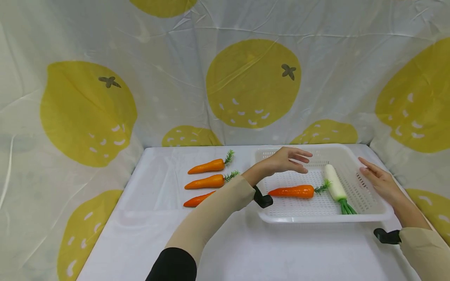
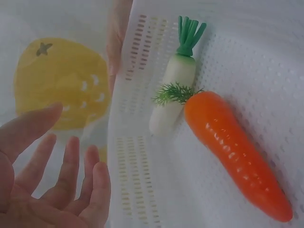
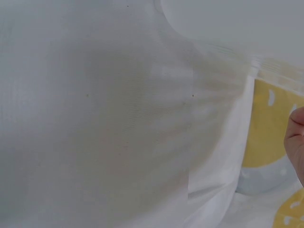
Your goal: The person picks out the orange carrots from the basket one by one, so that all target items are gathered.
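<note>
A white plastic basket [image 1: 327, 218] holds one orange carrot [image 1: 291, 191] and a white radish [image 1: 334, 182] with green stalks. The carrot's feathery top overlaps the radish. My left hand [image 1: 286, 159] hovers over the basket's back left part, fingers spread and holding nothing; the left wrist view shows its loosely bent fingers [image 2: 69, 171] beside the carrot and radish. At the basket's right side, my right hand [image 1: 381, 181] rests by the rim with fingers stretched along the outside. Only an edge of that hand [image 3: 295, 142] appears in the right wrist view.
Left of the basket, three more carrots lie in a column on the white tabletop: a back one [image 1: 207, 167], a middle one [image 1: 205, 182] and a front one [image 1: 197, 200], partly hidden by my left sleeve [image 1: 214, 210]. A lemon-print curtain [image 1: 168, 78] surrounds the table's back and sides.
</note>
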`<action>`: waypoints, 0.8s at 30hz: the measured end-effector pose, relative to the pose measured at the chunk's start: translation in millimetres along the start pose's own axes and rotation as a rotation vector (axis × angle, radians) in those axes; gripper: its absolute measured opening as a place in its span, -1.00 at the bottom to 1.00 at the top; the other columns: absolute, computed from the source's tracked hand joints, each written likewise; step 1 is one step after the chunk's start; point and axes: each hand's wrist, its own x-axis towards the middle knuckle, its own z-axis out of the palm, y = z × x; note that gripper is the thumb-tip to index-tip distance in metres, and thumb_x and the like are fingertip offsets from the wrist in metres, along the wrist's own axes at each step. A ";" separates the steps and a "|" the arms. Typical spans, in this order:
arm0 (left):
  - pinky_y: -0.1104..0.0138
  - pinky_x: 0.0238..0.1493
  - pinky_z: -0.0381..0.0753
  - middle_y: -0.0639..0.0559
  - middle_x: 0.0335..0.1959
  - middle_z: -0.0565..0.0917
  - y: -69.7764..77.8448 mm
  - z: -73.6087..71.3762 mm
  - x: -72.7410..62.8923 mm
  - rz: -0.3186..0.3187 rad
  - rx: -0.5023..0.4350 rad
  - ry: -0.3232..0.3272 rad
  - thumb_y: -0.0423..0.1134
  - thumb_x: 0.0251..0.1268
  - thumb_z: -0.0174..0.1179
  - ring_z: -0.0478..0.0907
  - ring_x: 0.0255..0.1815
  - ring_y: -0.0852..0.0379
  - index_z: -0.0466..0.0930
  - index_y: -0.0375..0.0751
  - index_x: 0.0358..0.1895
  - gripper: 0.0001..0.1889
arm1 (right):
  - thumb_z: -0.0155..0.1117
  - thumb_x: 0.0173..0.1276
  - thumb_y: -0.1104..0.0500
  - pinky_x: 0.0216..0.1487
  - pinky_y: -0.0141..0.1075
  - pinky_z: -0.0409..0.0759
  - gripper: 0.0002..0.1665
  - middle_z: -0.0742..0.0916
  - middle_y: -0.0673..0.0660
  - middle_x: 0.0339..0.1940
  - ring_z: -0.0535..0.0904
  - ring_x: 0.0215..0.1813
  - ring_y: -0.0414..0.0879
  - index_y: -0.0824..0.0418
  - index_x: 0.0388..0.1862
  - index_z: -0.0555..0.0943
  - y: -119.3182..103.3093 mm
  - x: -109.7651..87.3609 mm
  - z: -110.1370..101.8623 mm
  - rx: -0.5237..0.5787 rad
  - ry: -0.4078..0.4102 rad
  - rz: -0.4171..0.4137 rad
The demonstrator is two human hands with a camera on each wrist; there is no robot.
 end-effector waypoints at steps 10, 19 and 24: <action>0.14 0.19 0.55 -0.05 0.08 0.70 -20.7 8.5 25.4 -0.154 -0.072 -0.069 -0.44 0.21 0.39 0.68 -0.14 0.23 0.61 -0.11 0.26 -0.49 | 0.03 0.61 0.13 -0.30 -0.55 0.58 -0.37 0.59 -0.29 -0.27 0.54 -0.25 -0.45 -0.22 0.58 0.21 2.7 -0.3 0.6 0.003 0.004 -0.029; 0.00 0.32 0.41 -0.24 0.22 0.60 -33.1 12.4 32.5 -0.247 -0.141 -0.042 -0.47 0.23 0.36 0.66 -0.16 0.21 0.58 -0.21 0.28 -0.49 | 0.03 0.61 0.12 -0.29 -0.55 0.58 -0.35 0.58 -0.30 -0.25 0.54 -0.24 -0.46 -0.18 0.60 0.19 2.5 1.0 0.4 0.000 0.000 -0.016; 0.08 0.24 0.51 -0.15 0.13 0.67 -40.1 14.1 35.7 -0.271 -0.065 -0.030 -0.45 0.18 0.41 0.66 -0.16 0.23 0.59 -0.22 0.27 -0.47 | 0.04 0.61 0.10 -0.29 -0.58 0.55 -0.36 0.55 -0.31 -0.25 0.51 -0.24 -0.47 -0.21 0.59 0.20 1.5 -0.5 -0.1 -0.019 0.012 -0.021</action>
